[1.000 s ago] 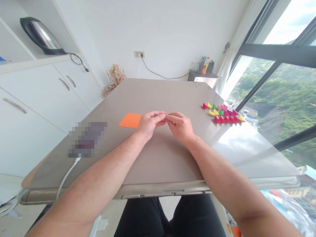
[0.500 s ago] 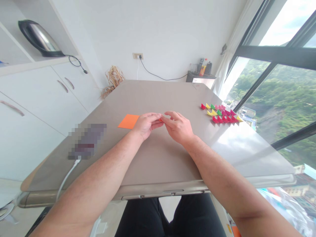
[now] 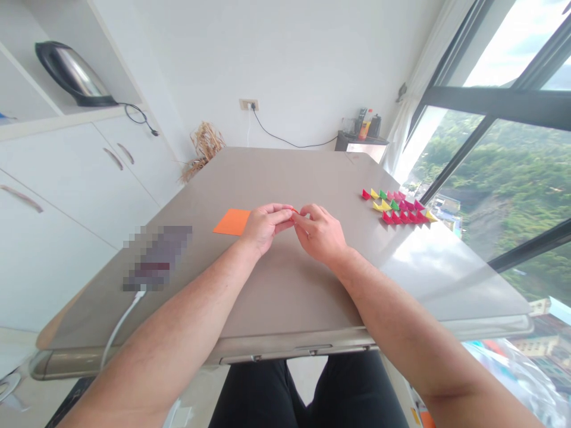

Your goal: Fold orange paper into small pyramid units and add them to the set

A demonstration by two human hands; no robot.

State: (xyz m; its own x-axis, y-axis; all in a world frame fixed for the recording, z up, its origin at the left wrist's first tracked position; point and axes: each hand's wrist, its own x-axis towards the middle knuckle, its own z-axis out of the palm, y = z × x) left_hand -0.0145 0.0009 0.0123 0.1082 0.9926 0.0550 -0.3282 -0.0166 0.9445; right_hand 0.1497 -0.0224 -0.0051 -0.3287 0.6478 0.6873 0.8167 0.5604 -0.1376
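Between the fingertips of both hands is a small folded piece of orange-red paper, mostly covered by the fingers. My left hand pinches it from the left, and my right hand grips its other side with thumb and fingers. The exact shape of the fold is hidden. A flat orange sheet of paper lies on the table, partly behind my left hand. Over to the right stand rows of small folded paper boats in red, yellow, green and pink.
A blurred-out dark device with a white cable lies at the left of the grey table. A window borders the right side. An electric kettle stands on the left shelf.
The fingers of my right hand have curled in closer on the folded paper, and a thin red edge of it now shows above the fingertips. My left hand stays nearly still.
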